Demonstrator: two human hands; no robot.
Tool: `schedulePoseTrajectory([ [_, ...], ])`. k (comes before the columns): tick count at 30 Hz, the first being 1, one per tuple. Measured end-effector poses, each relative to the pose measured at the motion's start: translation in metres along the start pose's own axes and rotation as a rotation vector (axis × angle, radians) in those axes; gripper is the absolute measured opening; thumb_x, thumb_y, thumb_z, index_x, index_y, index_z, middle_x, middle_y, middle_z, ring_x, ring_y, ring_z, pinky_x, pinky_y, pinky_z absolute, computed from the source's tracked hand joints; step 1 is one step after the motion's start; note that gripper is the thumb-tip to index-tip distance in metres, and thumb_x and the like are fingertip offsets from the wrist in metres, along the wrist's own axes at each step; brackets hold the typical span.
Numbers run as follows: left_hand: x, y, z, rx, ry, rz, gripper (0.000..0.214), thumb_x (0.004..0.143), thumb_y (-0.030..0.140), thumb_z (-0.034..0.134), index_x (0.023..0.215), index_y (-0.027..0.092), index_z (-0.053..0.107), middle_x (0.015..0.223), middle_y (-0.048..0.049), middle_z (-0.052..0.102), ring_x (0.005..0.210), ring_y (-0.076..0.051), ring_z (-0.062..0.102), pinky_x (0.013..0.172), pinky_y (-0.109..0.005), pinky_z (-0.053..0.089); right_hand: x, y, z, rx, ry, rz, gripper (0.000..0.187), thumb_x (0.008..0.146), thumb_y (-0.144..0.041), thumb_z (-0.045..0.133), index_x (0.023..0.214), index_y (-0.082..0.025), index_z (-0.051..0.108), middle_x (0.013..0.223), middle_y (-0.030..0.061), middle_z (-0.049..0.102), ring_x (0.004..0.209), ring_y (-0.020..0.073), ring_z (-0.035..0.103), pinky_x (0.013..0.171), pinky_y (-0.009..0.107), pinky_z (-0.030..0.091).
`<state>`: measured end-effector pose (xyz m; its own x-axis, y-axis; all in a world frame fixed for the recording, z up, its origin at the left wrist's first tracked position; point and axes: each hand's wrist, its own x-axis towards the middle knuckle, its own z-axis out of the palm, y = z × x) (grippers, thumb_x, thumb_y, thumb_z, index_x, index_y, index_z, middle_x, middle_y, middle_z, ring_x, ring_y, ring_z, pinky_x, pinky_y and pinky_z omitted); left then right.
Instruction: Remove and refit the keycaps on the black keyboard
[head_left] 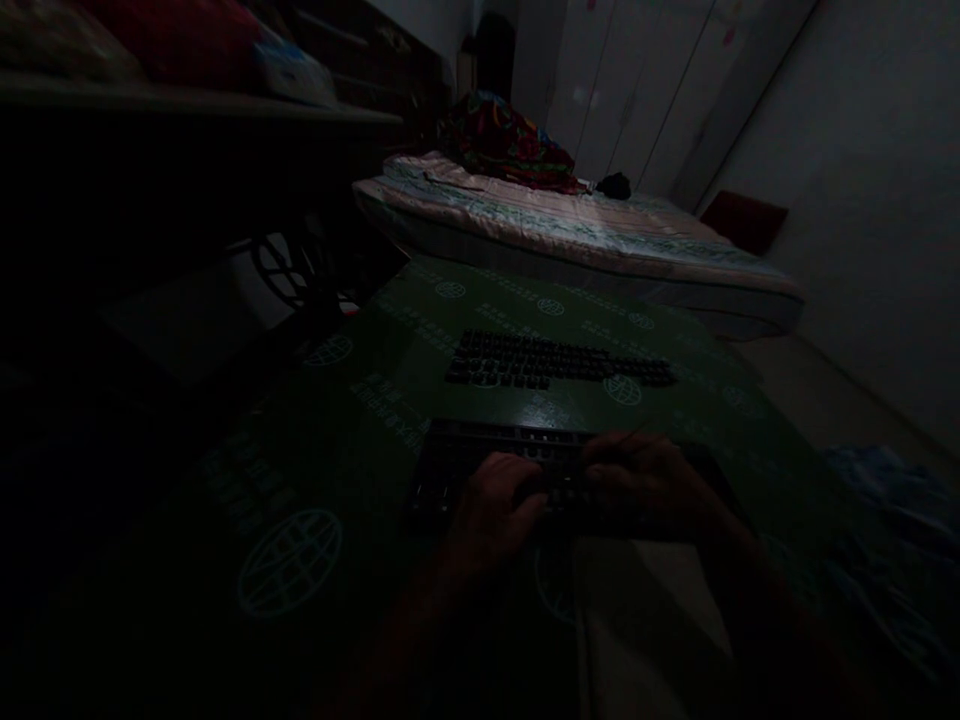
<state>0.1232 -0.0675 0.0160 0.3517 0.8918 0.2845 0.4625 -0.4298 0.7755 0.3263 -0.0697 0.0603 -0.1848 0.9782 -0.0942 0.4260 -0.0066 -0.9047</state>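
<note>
Left hand [499,500]: fingers curled onto the near keyboard [480,442]; too dark to tell whether it grips.
Right hand [646,485]: just beside the left, on the same keyboard; grip likewise unclear.
Near keyboard: flat on the green mat [352,420], under both hands.
Second keyboard [559,360]: farther along the mat, untouched.
Mattress [585,235]: beyond the mat, carrying a colourful cloth bundle [502,140].

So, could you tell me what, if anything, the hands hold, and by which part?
Left hand and right hand lie on the near keyboard, mid-length; too dark to tell any grip.
</note>
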Motion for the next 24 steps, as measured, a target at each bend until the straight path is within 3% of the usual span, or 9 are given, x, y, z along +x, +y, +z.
schedulePoseTrajectory([
  [4,0.003,0.003,0.005,0.13,-0.024,0.163,0.017,0.07,0.008,0.055,0.084,0.016,0.06,0.089,-0.0063,0.063,0.091,-0.021,0.053,0.082,-0.036,0.045,0.003,-0.004,0.005,0.003,-0.128,-0.062,0.014,0.073,-0.028,0.063,0.078,-0.015,0.066,0.063,-0.0003,0.062,0.051,0.0093,0.053,0.048,0.019,0.041],
  [8,0.005,-0.001,0.012,0.178,-0.04,0.243,0.018,0.069,0.009,0.057,0.085,0.015,0.061,0.093,-0.0074,0.063,0.096,-0.023,0.052,0.089,-0.039,0.043,0.009,-0.004,0.01,-0.051,-0.216,-0.108,0.014,0.075,-0.026,0.06,0.078,-0.016,0.068,0.073,0.0013,0.066,0.063,0.0119,0.058,0.057,0.02,0.044],
  [12,0.004,-0.006,0.016,0.205,-0.048,0.241,0.017,0.071,0.012,0.058,0.087,0.012,0.063,0.098,-0.0101,0.061,0.104,-0.025,0.049,0.095,-0.041,0.04,0.012,-0.003,0.012,-0.104,-0.243,-0.136,0.015,0.075,-0.026,0.059,0.077,-0.016,0.069,0.075,0.0016,0.068,0.067,0.0134,0.06,0.062,0.022,0.045],
  [18,0.003,-0.007,0.017,0.225,-0.079,0.182,0.019,0.073,0.017,0.058,0.091,0.014,0.066,0.103,-0.0113,0.059,0.108,-0.027,0.047,0.095,-0.045,0.04,0.016,-0.007,0.014,-0.122,-0.295,-0.095,0.018,0.077,-0.028,0.058,0.08,-0.015,0.069,0.071,0.0007,0.067,0.057,0.0104,0.057,0.052,0.019,0.042],
  [24,0.005,-0.01,0.018,0.221,-0.121,0.166,0.023,0.073,0.017,0.057,0.094,0.017,0.066,0.107,-0.0089,0.059,0.109,-0.026,0.047,0.097,-0.044,0.038,0.021,-0.008,0.019,-0.285,-0.327,-0.171,0.018,0.078,-0.026,0.055,0.08,-0.017,0.07,0.069,-0.0004,0.066,0.06,0.0112,0.058,0.052,0.018,0.041],
])
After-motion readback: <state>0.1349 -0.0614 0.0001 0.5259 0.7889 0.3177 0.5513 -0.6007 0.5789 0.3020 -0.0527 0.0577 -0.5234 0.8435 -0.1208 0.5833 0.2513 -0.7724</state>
